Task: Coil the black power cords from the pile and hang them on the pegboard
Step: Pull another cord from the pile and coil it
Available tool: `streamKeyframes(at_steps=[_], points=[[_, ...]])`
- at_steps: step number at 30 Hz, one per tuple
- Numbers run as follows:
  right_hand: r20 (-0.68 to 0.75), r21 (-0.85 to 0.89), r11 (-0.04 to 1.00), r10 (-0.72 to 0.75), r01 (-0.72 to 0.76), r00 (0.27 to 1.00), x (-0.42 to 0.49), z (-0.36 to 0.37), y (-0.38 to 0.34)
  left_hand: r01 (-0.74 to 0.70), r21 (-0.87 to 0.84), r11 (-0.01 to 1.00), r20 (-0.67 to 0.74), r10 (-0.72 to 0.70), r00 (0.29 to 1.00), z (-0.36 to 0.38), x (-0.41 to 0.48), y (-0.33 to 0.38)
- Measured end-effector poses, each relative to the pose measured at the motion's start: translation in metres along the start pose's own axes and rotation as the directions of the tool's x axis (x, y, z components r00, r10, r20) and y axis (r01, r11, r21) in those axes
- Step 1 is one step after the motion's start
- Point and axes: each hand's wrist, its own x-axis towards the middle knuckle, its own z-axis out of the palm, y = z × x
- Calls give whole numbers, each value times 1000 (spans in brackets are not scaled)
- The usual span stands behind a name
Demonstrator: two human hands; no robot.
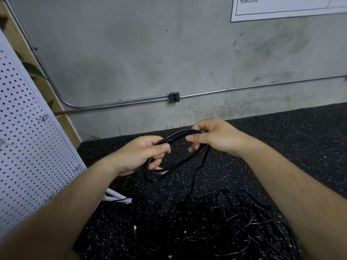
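A black power cord [176, 165] is looped into a small oval coil held in the air between both hands. My left hand [139, 156] grips the coil's left end. My right hand [216, 136] pinches the coil's upper right end. A loose strand of the cord [195, 177] trails down from the right hand to a tangled pile of black cords [216, 228] on the floor below. The white pegboard [28, 137] leans at the left, with small wire hooks [43, 118] on it and nothing hanging.
The floor [281, 147] is black rubber with white speckles. A grey concrete wall [150, 53] stands behind, carrying a metal conduit and a socket box [174, 97]. The pegboard's white foot [118, 198] rests on the floor near the pile. A poster [281, 8] hangs top right.
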Motion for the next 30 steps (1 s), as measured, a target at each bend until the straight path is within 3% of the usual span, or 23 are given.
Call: streamKeyframes(at_steps=[2, 3, 7, 9, 12, 14, 16, 18, 20, 23, 27, 30], points=[[28, 402, 916, -16, 3, 999, 1, 0, 1, 31, -112, 993, 24, -29, 999, -7, 0, -1], [43, 514, 858, -27, 1, 999, 2, 0, 1, 32, -136, 990, 19, -30, 999, -9, 0, -2], [215, 633, 771, -89, -70, 972, 4, -6, -2, 19, -144, 989, -37, -25, 999, -14, -1, -8], [224, 658, 749, -89, -83, 971, 4, -9, -5, 13, -266, 964, -47, -26, 999, -17, -3, -11], [58, 572, 820, -59, 15, 997, 7, -6, -6, -10, -437, 900, -7, 8, 1000, -21, -5, -10], [-90, 435, 895, -66, 99, 994, 9, -3, -5, -10, -437, 899, 16, 19, 1000, -23, -7, -11], [-216, 211, 966, -101, 147, 971, 12, 0, -3, -15, -304, 953, 8, 18, 1000, -24, -8, -13], [-278, 2, 989, -143, 150, 950, 12, 3, -5, 5, -23, 1000, 8, -4, 1000, -23, -9, -16], [-299, -65, 986, -165, 153, 940, 11, 8, -7, 38, 160, 986, 47, -46, 998, -19, -11, -19], [-298, -100, 984, -174, 151, 939, 12, 19, -8, 30, 15, 999, 19, -31, 999, -4, -10, -11], [-271, -121, 965, -259, 234, 927, 19, 34, -12, -31, -298, 954, -189, -27, 982, 24, 0, 10], [-230, -73, 956, -292, 283, 928, 21, 40, -14, 5, -319, 948, -253, -90, 963, 28, 5, 15]])
